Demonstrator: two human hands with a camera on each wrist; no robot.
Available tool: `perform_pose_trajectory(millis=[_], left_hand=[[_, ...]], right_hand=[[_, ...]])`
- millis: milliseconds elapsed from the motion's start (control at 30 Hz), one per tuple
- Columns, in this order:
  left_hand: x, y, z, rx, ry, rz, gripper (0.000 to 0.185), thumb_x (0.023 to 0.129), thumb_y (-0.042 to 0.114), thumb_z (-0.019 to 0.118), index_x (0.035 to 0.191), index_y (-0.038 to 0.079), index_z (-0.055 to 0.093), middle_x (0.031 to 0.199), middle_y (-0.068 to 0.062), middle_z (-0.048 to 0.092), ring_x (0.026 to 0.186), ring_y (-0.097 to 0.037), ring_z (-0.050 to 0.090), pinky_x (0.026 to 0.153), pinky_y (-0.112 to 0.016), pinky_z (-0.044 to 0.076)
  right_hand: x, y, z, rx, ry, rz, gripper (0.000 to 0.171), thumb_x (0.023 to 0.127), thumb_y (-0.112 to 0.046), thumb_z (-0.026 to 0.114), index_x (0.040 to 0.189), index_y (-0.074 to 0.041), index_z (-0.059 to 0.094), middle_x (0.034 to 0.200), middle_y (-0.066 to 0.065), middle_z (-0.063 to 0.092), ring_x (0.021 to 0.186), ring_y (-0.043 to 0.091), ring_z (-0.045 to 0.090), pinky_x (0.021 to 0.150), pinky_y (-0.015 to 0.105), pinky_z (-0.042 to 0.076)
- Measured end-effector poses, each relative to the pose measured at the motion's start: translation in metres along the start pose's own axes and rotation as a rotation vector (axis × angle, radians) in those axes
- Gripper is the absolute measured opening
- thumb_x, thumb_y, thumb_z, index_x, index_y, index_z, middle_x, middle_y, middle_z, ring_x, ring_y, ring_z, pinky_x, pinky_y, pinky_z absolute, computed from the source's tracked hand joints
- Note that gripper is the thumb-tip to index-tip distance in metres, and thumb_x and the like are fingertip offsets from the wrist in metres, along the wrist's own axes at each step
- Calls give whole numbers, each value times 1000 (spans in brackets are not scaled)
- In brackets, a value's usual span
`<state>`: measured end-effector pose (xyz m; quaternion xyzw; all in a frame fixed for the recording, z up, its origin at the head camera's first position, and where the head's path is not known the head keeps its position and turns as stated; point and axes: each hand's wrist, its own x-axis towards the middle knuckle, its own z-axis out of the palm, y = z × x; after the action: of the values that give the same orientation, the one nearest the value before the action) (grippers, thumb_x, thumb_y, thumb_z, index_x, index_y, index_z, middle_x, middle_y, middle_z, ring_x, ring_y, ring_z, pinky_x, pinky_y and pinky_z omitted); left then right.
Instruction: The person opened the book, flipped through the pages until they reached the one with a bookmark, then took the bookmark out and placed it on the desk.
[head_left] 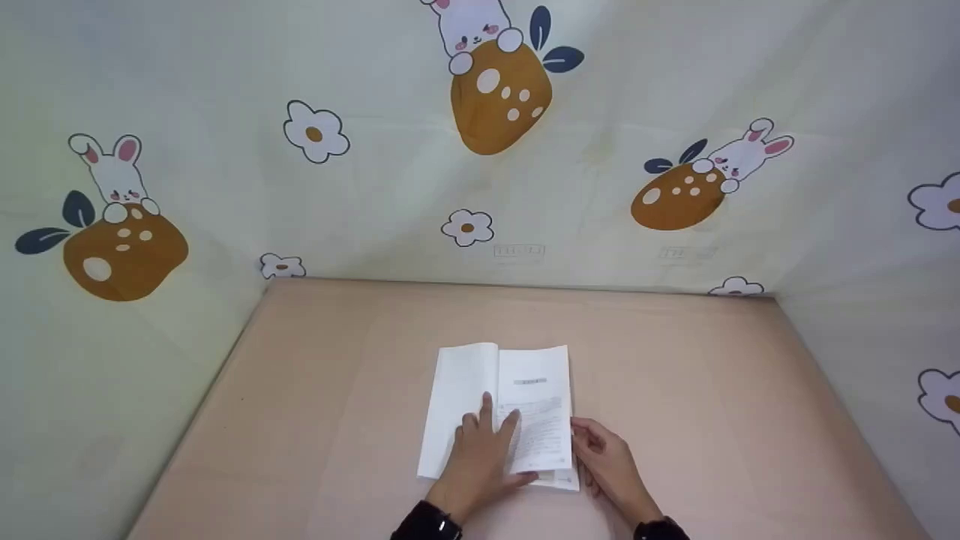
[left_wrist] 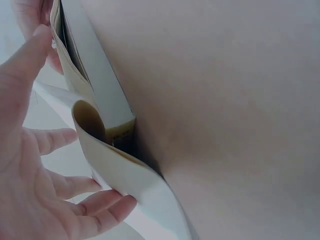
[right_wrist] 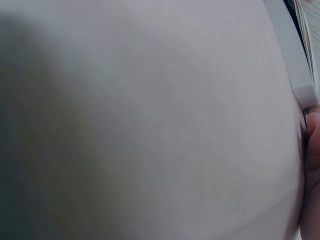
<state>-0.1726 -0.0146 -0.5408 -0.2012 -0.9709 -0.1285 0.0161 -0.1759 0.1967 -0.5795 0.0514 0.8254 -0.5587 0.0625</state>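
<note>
A paperback book (head_left: 531, 367) lies open on the table, a blank page at left and a printed page (head_left: 536, 431) with a grey heading at right. Across its lower middle rests my left hand (head_left: 476, 459), fingers spread over the gutter and thumb reaching toward the bottom edge. My right hand (head_left: 611, 461) pinches the book's right page edge, thumb and forefinger together and the other fingers bent. In the left wrist view, pages (left_wrist: 142, 187) bow upward beside the left fingers (left_wrist: 107, 212). The right wrist view catches only the book's corner and part of the right hand (right_wrist: 313, 160).
The table (head_left: 352, 375) has a plain pinkish-tan cover. A pale cloth wall (head_left: 375, 202) with rabbit, fruit and flower prints encloses its back and both sides. Dark sleeve cuffs (head_left: 427, 523) show at the bottom of the head view.
</note>
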Motion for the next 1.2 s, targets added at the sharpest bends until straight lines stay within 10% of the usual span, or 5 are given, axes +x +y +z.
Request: perform_pose_trajectory(millis=[333,933,1200], left_hand=[[-12,-2,0,-46,66,-40,57,80,34,69,126,6,52,127,-32,48,93,-40,56,72,-46,50],[-11,-13,-7,-176,121,-308,37,87,24,63,106,-7,56,88,-21,65,73,-30,68,58,-34,55],[-22,-25,-12,-62,99,-369,35,86,20,63,104,-10,61,101,-26,66,72,-32,68,54,-36,54]], right_hand=[[1,0,1,7,39,51,46,80,-36,70,119,-14,61,68,0,51,39,7,39,34,17,35],[0,-2,4,-3,11,-15,44,83,-33,69,119,-10,61,68,-1,50,38,3,38,34,17,34],[-1,-2,3,-34,20,-15,47,83,-36,68,120,-10,60,70,-1,51,40,4,41,34,18,36]])
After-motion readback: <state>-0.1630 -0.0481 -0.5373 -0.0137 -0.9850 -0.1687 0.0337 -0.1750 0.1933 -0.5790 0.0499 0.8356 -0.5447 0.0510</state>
